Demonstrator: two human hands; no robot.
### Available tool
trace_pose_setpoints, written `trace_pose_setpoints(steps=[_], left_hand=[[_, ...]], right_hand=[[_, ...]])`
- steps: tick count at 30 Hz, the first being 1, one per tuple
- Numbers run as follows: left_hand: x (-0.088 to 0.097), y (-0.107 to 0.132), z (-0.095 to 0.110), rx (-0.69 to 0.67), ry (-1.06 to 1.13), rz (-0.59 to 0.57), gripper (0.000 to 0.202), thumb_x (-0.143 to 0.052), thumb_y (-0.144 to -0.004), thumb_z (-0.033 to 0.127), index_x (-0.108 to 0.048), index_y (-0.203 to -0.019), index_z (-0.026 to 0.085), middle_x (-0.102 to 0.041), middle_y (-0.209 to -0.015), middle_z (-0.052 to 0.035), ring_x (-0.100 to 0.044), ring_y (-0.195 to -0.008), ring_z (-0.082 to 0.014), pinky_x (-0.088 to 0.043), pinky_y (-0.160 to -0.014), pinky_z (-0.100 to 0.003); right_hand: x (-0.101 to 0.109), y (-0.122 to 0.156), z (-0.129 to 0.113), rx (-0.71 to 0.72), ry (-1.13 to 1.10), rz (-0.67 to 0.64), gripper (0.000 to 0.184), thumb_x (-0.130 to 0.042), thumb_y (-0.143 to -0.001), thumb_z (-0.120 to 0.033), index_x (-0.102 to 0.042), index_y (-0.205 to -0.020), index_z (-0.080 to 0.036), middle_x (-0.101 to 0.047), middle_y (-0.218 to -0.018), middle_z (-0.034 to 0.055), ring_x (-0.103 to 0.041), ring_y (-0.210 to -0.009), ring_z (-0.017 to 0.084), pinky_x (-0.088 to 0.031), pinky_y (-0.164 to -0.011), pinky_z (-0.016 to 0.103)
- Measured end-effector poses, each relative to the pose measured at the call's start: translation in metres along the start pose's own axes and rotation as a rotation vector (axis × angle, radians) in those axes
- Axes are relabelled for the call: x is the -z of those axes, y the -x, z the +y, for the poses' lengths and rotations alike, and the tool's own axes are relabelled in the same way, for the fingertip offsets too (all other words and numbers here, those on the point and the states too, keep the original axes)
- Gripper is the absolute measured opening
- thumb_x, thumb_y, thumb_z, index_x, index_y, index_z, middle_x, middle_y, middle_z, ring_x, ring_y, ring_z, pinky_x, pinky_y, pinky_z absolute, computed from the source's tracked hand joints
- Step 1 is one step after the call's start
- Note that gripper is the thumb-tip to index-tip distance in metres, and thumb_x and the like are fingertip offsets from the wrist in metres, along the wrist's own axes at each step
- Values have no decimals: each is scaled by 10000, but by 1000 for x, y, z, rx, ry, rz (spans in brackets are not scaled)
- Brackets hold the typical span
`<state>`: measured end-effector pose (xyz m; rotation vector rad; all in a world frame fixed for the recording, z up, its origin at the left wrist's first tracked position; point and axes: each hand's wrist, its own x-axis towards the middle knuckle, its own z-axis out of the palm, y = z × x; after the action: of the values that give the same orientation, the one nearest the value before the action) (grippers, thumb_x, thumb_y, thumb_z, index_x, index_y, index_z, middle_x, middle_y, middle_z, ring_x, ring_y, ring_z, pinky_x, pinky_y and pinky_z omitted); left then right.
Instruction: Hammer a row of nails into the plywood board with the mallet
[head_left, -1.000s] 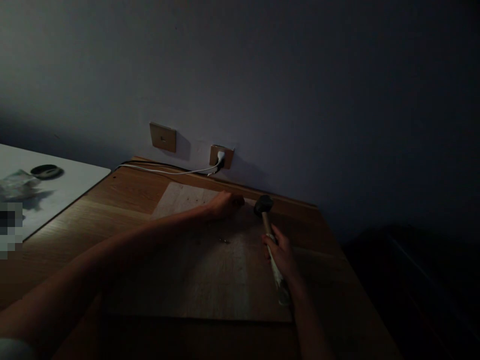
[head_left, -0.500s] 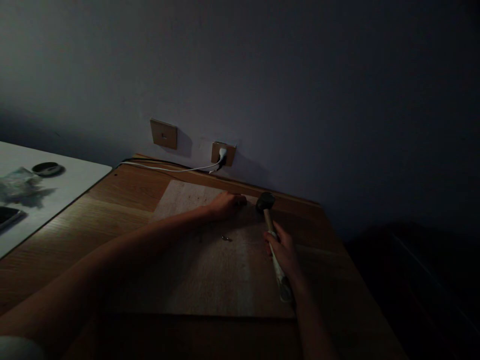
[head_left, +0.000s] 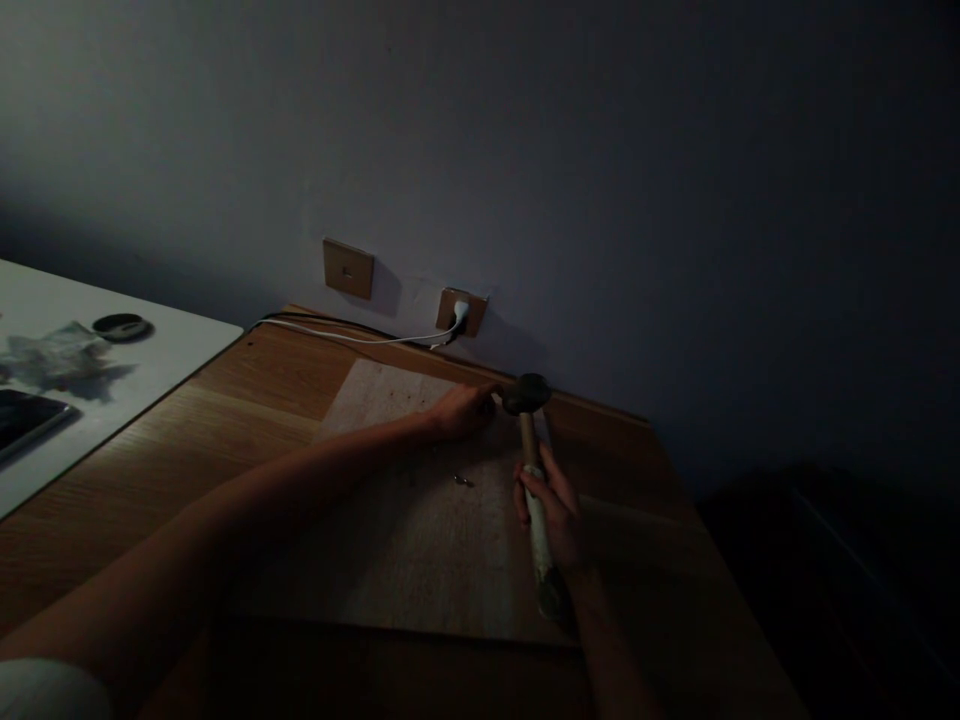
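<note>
right hand (head_left: pixel 553 505) grips hammer (head_left: pixel 529 440) near board's (head_left: pixel 420 560) far edge.

Two arms in dim light. Left forearm (head_left: pixel 247 510) bare along whole visible length. Pale, whitish sleeve (head_left: pixel 34 692) at lower-left corner of frame: soft fabric, rounded edge. Left grip (head_left: pixel 465 410) bare. Right forearm (head_left: pixel 611 650) bare up to wrist. Right grip (head_left: pixel 551 505) bare, slender fingers. Finer detail lost in shadow.

Very dim, grainy, light from the left, dark corners
</note>
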<state>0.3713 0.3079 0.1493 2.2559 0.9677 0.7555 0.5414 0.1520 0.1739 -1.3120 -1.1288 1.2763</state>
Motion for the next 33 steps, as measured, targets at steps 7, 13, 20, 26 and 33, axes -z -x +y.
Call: trace_pose_setpoints(steps=[7, 13, 20, 26, 33], left_hand=[[-3, -2, -8, 12, 15, 26, 530, -612, -814, 116, -559, -1340, 153, -774, -1019, -99, -730, -891, -241, -525, -772, -288], [-5, -3, -9, -14, -4, 36, 516, -595, -824, 109, -567, -1338, 152, -775, -1002, -86, -727, -903, -238, -524, -782, -288], [-5, -2, -12, -11, -7, 1, 511, -593, -823, 103, -564, -1332, 146, -772, -983, -73, -727, -858, -213, -526, -748, -271], [-3, 0, -9, -18, -97, -25, 489, -554, -868, 121, -535, -1357, 128, -750, -1070, -108, -712, -922, -220, -531, -807, -298], [47, 2, 11, -102, -337, -215, 217, -686, -858, 294, -674, -1033, 166, -693, -1102, -101, -665, -940, -207, -494, -796, -271]], right_hand=[[-4, -5, 8, -35, 21, -51, 513, -666, -840, -462, -566, -1262, -189, -468, -518, -107, -343, -356, 76, -308, -339, 189], [-3, -5, 14, -29, 8, -25, 519, -701, -825, -457, -571, -1257, -200, -501, -562, -100, -372, -366, 70, -322, -332, 181], [-1, -4, 12, -31, 24, 11, 538, -684, -832, -459, -589, -1284, -182, -476, -514, -102, -352, -356, 74, -308, -328, 184], [3, -7, 12, 8, 10, 67, 704, -731, -781, -471, -539, -1382, -159, -483, -522, -104, -359, -358, 77, -309, -331, 191], [7, -10, 12, 34, -3, 159, 604, -746, -769, -494, -597, -1251, -160, -458, -477, -105, -334, -349, 76, -285, -327, 188]])
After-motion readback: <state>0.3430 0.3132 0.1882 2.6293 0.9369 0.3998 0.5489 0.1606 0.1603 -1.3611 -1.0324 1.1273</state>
